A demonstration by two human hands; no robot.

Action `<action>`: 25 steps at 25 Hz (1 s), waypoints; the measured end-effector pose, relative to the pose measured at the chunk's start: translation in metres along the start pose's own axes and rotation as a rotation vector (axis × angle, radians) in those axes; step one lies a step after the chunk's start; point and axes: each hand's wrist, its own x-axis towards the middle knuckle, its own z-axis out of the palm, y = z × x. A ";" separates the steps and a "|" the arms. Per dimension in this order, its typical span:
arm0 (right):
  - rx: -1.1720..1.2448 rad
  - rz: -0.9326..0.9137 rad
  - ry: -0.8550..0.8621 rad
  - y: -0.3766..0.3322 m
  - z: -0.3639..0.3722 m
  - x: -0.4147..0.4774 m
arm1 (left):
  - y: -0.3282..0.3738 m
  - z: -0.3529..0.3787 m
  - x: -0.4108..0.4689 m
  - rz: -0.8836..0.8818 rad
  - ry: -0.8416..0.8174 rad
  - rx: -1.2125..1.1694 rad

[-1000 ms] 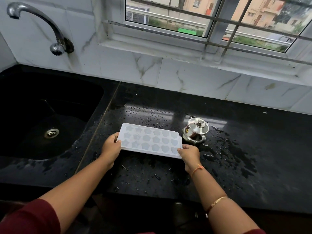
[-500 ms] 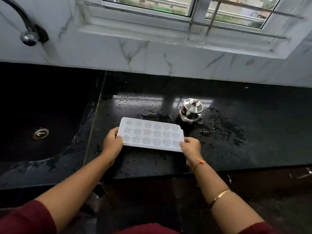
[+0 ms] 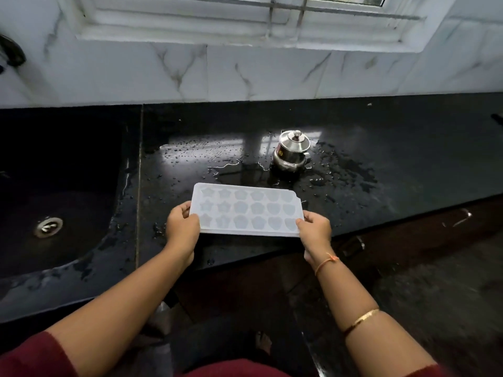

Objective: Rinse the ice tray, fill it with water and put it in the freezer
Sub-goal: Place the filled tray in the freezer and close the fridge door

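1. Both bare forearms reach forward from dark red sleeves, roughly level with each other.
2. The left hand point(image 3: 181, 229) curls closed on the left short edge of the ice tray point(image 3: 246, 210), thumb on top.
3. The right hand point(image 3: 315, 228) pinches the tray's near right corner, thumb on top.
4. The right wrist wears an orange thread; the forearm carries a gold bangle.

wall point(image 3: 272, 74): white marble tile | window sill point(image 3: 245, 31): white, daylight | counter point(image 3: 408, 148): wet black stone | floor point(image 3: 435, 308): dark
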 end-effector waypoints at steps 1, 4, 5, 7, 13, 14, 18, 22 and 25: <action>0.011 -0.003 0.024 0.000 -0.003 -0.003 | 0.001 0.003 -0.002 0.019 -0.013 -0.007; 0.047 -0.026 0.093 -0.001 -0.018 -0.012 | 0.003 0.011 -0.006 0.055 -0.063 -0.015; 0.060 -0.027 0.119 -0.001 -0.024 -0.016 | 0.003 0.015 -0.008 0.057 -0.077 -0.015; 0.082 -0.013 0.173 0.000 -0.039 -0.023 | 0.005 0.026 -0.013 0.050 -0.127 -0.015; 0.148 0.033 0.367 0.012 -0.096 -0.042 | 0.009 0.067 -0.050 -0.026 -0.306 -0.032; 0.156 0.043 0.394 0.016 -0.105 -0.045 | 0.010 0.075 -0.057 -0.033 -0.333 -0.026; 0.208 0.086 0.454 0.033 -0.147 -0.051 | 0.006 0.108 -0.082 -0.048 -0.458 0.002; 0.275 0.106 0.512 0.050 -0.197 -0.051 | 0.000 0.150 -0.115 -0.054 -0.537 0.036; 0.316 0.121 0.568 0.062 -0.232 -0.050 | -0.004 0.179 -0.144 -0.057 -0.580 0.034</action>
